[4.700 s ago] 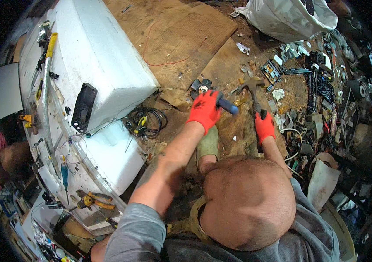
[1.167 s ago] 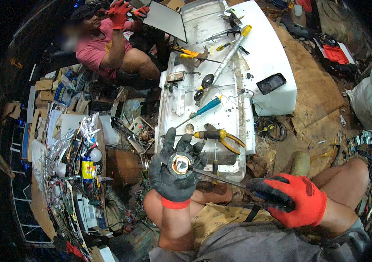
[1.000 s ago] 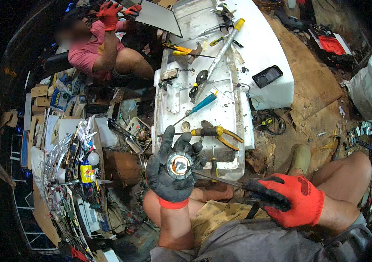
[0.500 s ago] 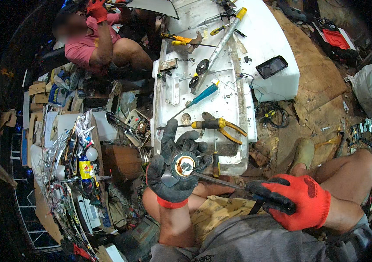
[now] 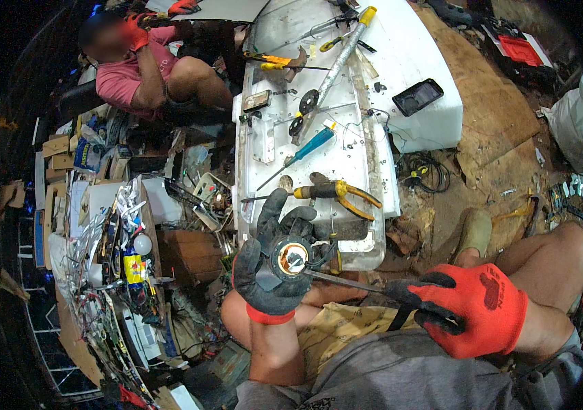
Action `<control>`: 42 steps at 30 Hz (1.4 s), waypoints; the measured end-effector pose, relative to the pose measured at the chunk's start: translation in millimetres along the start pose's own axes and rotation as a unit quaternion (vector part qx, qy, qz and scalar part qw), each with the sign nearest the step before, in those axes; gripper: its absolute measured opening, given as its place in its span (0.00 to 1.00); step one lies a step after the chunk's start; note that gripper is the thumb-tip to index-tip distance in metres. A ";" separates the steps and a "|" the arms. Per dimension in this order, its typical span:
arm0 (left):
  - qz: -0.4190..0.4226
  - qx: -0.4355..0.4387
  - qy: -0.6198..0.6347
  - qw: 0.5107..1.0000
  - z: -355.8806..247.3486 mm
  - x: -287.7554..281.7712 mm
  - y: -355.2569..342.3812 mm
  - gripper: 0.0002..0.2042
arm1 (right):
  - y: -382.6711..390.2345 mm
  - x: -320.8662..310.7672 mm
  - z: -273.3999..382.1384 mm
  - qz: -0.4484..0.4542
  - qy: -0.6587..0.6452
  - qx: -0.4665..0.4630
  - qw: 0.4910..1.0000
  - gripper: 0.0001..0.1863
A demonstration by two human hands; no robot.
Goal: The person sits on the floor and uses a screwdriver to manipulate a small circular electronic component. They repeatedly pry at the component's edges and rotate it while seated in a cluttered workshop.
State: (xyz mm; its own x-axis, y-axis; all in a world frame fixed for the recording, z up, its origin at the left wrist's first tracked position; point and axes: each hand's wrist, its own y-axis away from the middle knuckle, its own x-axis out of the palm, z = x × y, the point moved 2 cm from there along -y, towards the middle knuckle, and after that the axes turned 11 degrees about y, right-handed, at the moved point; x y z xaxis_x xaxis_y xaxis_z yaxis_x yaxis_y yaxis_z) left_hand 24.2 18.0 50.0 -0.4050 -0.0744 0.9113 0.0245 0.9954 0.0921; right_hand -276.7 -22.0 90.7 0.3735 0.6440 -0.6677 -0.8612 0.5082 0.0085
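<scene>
In my left hand (image 5: 264, 280), gloved in black and red, lies a small round black part (image 5: 294, 259), which looks like a little speaker. Its middle is a coppery ring around a torn white centre. The fingers curl about it, palm up. My right hand (image 5: 479, 311), in a matching glove, is closed around the dark handle of a screwdriver (image 5: 346, 282). The shaft points left, and its tip touches the part's lower right rim. Just beyond my left hand, yellow-handled pliers (image 5: 363, 203) and a blue-handled screwdriver (image 5: 313, 147) lie on the white panel (image 5: 336, 167).
A hammer (image 5: 291, 63), a long tube with a yellow end (image 5: 349, 55) and a black phone-like device (image 5: 418, 98) lie farther back. Piled scrap and wires (image 5: 124, 273) fill the left. A co-worker (image 5: 130, 78) sits at the far left. A white sack (image 5: 580, 130) stands right.
The view has shifted slightly. The screwdriver tip stays at the round part's rim, with my right hand a little farther right. The co-worker's raised gloved hand has come down slightly.
</scene>
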 end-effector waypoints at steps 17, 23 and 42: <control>0.023 -0.038 0.015 0.999 -8.0 -1.3 -4.6 0.37 | 6.0 -16.3 -8.3 -0.086 -0.054 0.075 0.992 0.31; 0.020 -0.038 0.003 0.999 -6.2 3.3 -3.0 0.37 | -3.5 -1.8 -19.4 -0.077 -0.185 0.130 0.971 0.27; -0.097 -0.113 0.090 0.985 74.5 -5.1 -6.4 0.39 | -48.1 75.6 -41.7 -0.193 -0.232 0.144 0.943 0.27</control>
State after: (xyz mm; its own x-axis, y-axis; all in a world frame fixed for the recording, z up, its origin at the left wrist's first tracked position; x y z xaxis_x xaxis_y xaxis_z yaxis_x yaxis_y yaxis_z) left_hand -42.0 16.5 14.8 -0.2533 -0.2907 0.9227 0.1736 0.9247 0.3389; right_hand -221.3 -21.6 8.8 0.8074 0.5263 -0.2667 -0.5260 0.8469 0.0787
